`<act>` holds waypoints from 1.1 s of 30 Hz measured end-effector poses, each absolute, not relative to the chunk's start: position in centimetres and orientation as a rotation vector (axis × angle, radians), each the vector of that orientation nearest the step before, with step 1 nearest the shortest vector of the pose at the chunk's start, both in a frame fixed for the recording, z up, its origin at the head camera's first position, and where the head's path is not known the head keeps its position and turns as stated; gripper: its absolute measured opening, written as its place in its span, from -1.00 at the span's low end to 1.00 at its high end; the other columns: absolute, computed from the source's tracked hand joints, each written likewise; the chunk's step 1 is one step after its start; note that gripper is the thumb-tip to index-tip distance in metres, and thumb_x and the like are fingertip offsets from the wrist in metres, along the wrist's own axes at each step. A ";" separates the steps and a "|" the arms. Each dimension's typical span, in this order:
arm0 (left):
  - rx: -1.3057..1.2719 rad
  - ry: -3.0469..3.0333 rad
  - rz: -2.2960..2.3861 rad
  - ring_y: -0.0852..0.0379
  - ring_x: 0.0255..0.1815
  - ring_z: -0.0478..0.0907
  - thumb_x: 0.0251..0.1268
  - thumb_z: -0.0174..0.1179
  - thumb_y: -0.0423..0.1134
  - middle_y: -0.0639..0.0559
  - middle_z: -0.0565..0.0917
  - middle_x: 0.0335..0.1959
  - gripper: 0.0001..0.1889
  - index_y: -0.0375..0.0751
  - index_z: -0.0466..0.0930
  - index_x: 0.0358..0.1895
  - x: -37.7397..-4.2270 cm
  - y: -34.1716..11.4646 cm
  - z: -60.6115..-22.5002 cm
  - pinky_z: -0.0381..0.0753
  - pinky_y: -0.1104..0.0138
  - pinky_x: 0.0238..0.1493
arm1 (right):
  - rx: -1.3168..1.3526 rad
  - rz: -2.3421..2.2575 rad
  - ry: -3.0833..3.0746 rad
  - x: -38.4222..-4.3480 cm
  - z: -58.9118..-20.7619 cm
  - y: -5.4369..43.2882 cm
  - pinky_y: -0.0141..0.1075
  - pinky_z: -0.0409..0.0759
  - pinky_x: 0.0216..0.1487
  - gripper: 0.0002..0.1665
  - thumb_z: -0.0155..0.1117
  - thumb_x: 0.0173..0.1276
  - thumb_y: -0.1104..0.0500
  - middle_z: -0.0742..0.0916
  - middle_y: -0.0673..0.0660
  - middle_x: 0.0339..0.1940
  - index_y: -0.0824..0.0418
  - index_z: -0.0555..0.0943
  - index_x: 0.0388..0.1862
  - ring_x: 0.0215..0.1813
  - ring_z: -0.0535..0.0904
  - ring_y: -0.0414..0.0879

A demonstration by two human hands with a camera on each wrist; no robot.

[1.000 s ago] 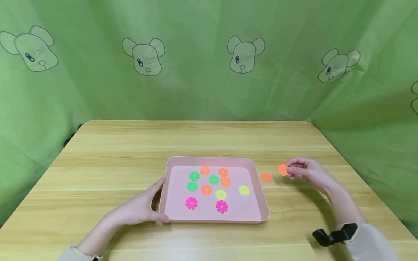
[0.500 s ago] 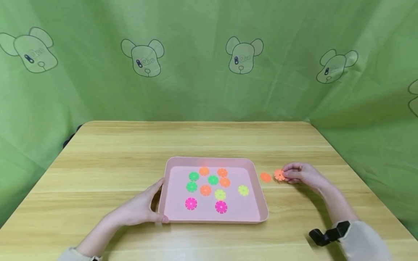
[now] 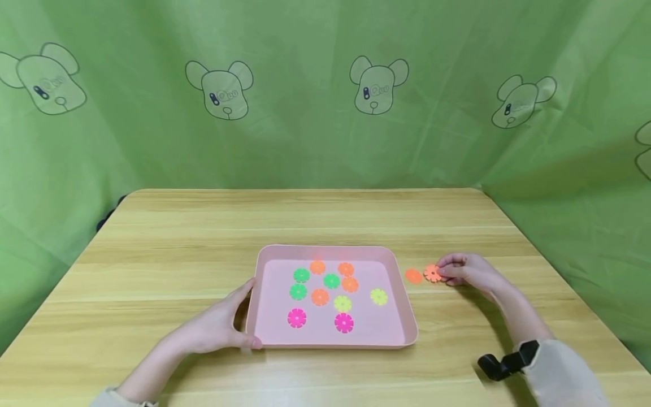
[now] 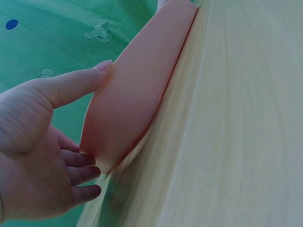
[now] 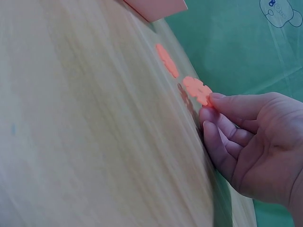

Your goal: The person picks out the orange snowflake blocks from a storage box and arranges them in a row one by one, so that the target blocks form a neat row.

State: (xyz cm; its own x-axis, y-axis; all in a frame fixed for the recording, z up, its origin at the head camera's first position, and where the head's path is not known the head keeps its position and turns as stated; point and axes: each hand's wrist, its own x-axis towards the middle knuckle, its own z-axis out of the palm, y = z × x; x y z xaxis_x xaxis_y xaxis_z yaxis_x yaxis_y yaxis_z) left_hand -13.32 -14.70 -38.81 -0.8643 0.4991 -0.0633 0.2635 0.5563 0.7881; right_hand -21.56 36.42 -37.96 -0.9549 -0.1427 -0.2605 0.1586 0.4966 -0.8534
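Observation:
My right hand (image 3: 469, 272) pinches an orange interlocking disc (image 3: 432, 273) by its right edge, between thumb and fingertips. The right wrist view shows this notched disc tilted, close over the table. Just left of it, a second orange disc (image 3: 413, 276) lies on the wood beside the pink tray (image 3: 274, 335). Inside the tray, flat and spread apart, are green discs (image 3: 298, 291), orange discs (image 3: 320, 297), yellow discs (image 3: 378, 297) and pink discs (image 3: 297, 318). My left hand (image 3: 216, 325) spans the tray's left end, thumb against the front corner, fingers loosely extended along the side.
The wooden table (image 3: 178, 237) runs back to a green cloth (image 3: 305, 152) printed with bear heads, which also hangs along both sides. A black strap piece (image 3: 508, 363) sticks out from the right sleeve (image 3: 559, 373).
My right hand has carried the orange disc left and nearer, down beside the loose orange one. The left hand stays at the tray, and the discs inside lie as before.

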 end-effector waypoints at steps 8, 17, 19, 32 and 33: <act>0.616 2.524 1.196 -0.15 0.37 0.08 -0.23 0.46 0.10 -0.26 0.07 0.41 0.24 -0.35 -0.16 0.45 -13.3 -14.7 -38.8 0.09 -0.08 0.29 | 0.023 -1.404 2.467 -21.7 -37.9 36.1 -0.34 0.60 -0.24 -0.62 0.24 0.25 0.27 0.67 0.04 -0.33 0.53 0.47 -0.05 -0.30 0.57 -0.22; 0.600 2.528 1.181 -0.16 0.37 0.07 -0.21 0.45 0.11 -0.25 0.07 0.42 0.23 -0.33 -0.16 0.45 -13.2 -14.7 -38.7 0.10 -0.09 0.29 | 0.023 -1.286 2.552 -21.7 -38.2 35.6 -0.33 0.60 -0.27 -0.62 0.24 0.26 0.24 0.65 0.08 -0.32 0.53 0.50 -0.07 -0.30 0.54 -0.20; 0.593 2.528 1.181 -0.14 0.38 0.07 -0.22 0.46 0.10 -0.23 0.06 0.42 0.23 -0.32 -0.16 0.46 -13.2 -14.7 -38.7 0.10 -0.07 0.30 | 0.029 -1.265 2.571 -21.6 -38.2 35.5 -0.33 0.60 -0.27 -0.61 0.25 0.26 0.23 0.65 0.10 -0.30 0.52 0.51 -0.07 -0.30 0.54 -0.19; 0.644 2.520 1.197 -0.19 0.35 0.11 -0.18 0.44 0.10 -0.31 0.08 0.40 0.21 -0.37 -0.16 0.44 -13.1 -14.6 -38.6 0.12 -0.10 0.27 | 0.071 -1.195 2.659 -21.4 -38.3 35.1 -0.36 0.58 -0.30 -0.61 0.27 0.24 0.22 0.68 0.10 -0.29 0.50 0.55 -0.06 -0.31 0.55 -0.21; 0.645 2.518 1.201 -0.19 0.35 0.12 -0.18 0.44 0.10 -0.31 0.09 0.40 0.21 -0.37 -0.16 0.44 -13.1 -14.7 -38.6 0.12 -0.10 0.27 | 0.066 -1.189 2.665 -21.5 -38.3 35.0 -0.37 0.57 -0.31 -0.61 0.26 0.24 0.22 0.69 0.10 -0.30 0.50 0.56 -0.06 -0.32 0.55 -0.21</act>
